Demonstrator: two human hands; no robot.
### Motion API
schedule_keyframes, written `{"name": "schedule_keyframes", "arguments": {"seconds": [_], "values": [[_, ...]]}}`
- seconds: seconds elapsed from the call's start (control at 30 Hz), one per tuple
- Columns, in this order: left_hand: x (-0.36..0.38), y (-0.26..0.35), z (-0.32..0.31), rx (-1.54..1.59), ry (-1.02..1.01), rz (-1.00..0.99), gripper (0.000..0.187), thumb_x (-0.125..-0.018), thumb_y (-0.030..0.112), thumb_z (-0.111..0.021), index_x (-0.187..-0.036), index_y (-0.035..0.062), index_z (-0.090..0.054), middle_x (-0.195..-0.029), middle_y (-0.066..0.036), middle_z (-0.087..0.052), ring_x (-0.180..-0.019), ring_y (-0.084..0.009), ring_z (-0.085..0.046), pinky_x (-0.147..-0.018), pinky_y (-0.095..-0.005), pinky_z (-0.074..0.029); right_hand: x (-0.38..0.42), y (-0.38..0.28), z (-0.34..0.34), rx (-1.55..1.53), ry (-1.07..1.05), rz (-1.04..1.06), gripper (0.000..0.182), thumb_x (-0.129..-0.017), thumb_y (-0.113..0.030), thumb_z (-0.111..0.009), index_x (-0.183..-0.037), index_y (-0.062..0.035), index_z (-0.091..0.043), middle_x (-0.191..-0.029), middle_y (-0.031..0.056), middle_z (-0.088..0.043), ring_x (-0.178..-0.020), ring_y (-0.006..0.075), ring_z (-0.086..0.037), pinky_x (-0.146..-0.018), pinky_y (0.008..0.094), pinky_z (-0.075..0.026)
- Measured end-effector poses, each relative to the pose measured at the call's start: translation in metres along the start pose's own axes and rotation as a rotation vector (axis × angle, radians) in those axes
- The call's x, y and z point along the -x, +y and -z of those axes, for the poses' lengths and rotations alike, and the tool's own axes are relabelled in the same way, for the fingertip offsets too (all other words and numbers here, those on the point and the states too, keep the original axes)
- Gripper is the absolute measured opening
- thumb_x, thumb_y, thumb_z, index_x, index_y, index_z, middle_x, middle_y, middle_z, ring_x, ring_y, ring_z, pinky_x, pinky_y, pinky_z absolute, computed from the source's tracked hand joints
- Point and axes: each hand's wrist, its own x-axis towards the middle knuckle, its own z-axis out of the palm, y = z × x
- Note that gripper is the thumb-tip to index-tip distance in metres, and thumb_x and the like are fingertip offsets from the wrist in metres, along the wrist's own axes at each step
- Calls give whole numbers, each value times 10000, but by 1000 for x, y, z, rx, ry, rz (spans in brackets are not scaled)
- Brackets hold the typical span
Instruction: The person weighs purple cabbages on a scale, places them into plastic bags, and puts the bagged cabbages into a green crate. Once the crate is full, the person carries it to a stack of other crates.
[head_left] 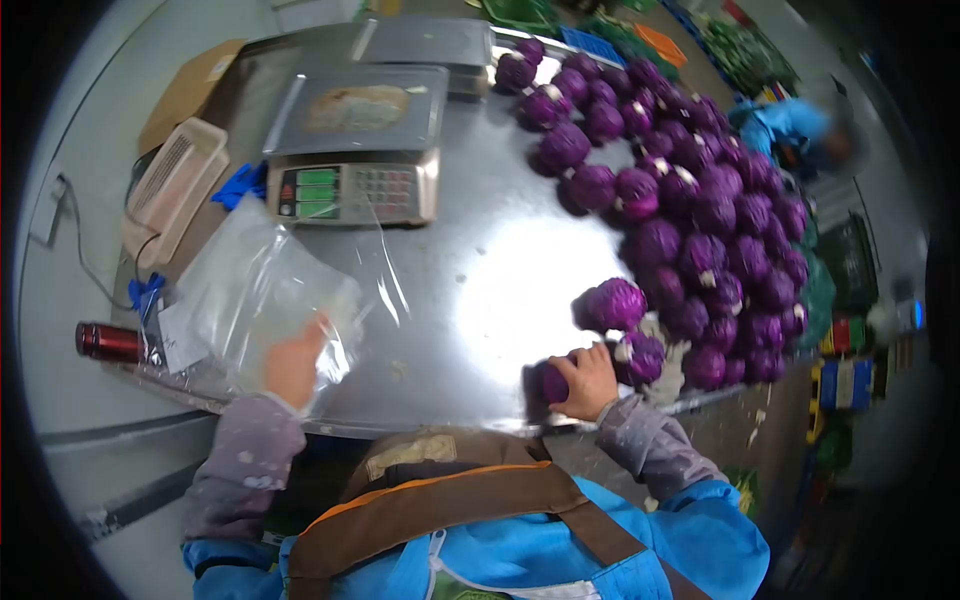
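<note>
My left hand (292, 366) is at a pile of clear plastic bags (255, 290) on the left of the steel table. Its fingers look closed on the film of one bag, though they are slightly blurred. Near the table's front edge, my right hand (590, 380) grips a purple cabbage (554, 384) that rests on the metal. Two more purple cabbages, one (616, 303) behind and one (640, 357) to the right, lie close to that hand. A large heap of purple cabbages (715, 215) covers the table's right side.
A digital scale (355, 130) with a stained plate stands behind the bags, a second scale (425, 45) beyond it. At left are a pink plastic basket (178, 185), blue gloves (240, 185) and a red flask (108, 342). Another person in blue (785, 125) is at the far right.
</note>
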Motion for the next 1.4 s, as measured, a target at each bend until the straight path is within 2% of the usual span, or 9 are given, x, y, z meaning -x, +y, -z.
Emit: {"name": "schedule_keyframes", "arguments": {"seconds": [0.17, 0.3, 0.43, 0.57, 0.63, 0.77, 0.93, 1.07, 1.4], "values": [[25, 12, -22, 78, -128, -69, 445, -718, 15, -518, -1158, 77, -535, -1215, -55, -544, -749, -313, -617, -647, -413, -490, -63, -7, -1, -165, 40, 19, 678, -528, -322, -807, -1135, -152, -558, -1049, 183, -553, -1022, 380, -503, -872, 447, -423], [33, 8, -31, 200, 68, -22, 478, -688, -10, -528, -1158, 80, -538, -1236, -35, -530, -823, -316, -614, -704, -414, -493, -125, 52, -18, -1227, -482, -469, 478, -675, -244, -749, -1065, -31, -575, -955, 132, -618, -856, 206, -605, -780, 318, -497], [41, 17, -50, 207, -66, 115, 472, -695, 2, -520, -1158, 93, -543, -1243, -31, -526, -857, -309, -610, -712, -409, -494, -233, 63, 14, -1743, -190, -272, 405, -746, -156, -663, -1086, 31, -547, -1069, 126, -572, -907, 204, -579, -767, 309, -490], [44, 24, -53, 276, -146, 198, 497, -690, 27, -535, -1180, 110, -533, -1256, -13, -518, -877, -278, -612, -702, -393, -497, -286, -54, 45, -164, -64, 709, 509, -731, -146, -638, -1219, -191, -504, -1355, 70, -343, -1187, 307, -425, -886, 410, -447], [38, 30, -49, 285, -166, 282, 504, -689, 37, -542, -1188, 111, -529, -1260, -5, -515, -883, -267, -612, -700, -387, -498, -268, -103, 26, 298, -124, 647, 624, -638, -221, -733, -1210, -286, -492, -1349, 87, -331, -1216, 353, -372, -882, 439, -452], [42, 33, -47, 283, -163, 277, 515, -690, 33, -538, -1198, 116, -523, -1262, 6, -514, -884, -255, -614, -712, -381, -496, -274, -101, 13, -375, -84, 224, 684, -582, -245, -752, -1202, -293, -466, -1264, 123, -414, -1149, 375, -441, -886, 432, -455], [44, 28, -57, 328, -34, 194, 516, -677, 16, -550, -1184, 103, -521, -1264, -21, -511, -901, -261, -609, -737, -390, -491, -305, -70, 28, -1240, -98, 177, 753, -578, -144, -820, -1220, -36, -441, -1103, 80, -560, -1047, 174, -529, -929, 308, -410], [46, 35, -49, 297, -109, 216, 513, -674, 16, -557, -1180, 94, -520, -1260, -17, -513, -874, -281, -611, -741, -402, -490, -381, -75, 106, -1098, 317, 279, 734, -558, -229, -829, -1180, -65, -474, -1030, 107, -599, -946, 197, -585, -841, 315, -474], [34, 43, 6, 216, -112, 241, 489, -697, 36, -542, -1180, 98, -504, -1262, -35, -513, -722, -273, -633, -622, -406, -498, -448, 13, 140, -836, 312, 217, 835, -747, -477, -677, -1367, -67, -296, -1315, 282, -368, -1183, 348, -439, -968, 375, -361]]}}
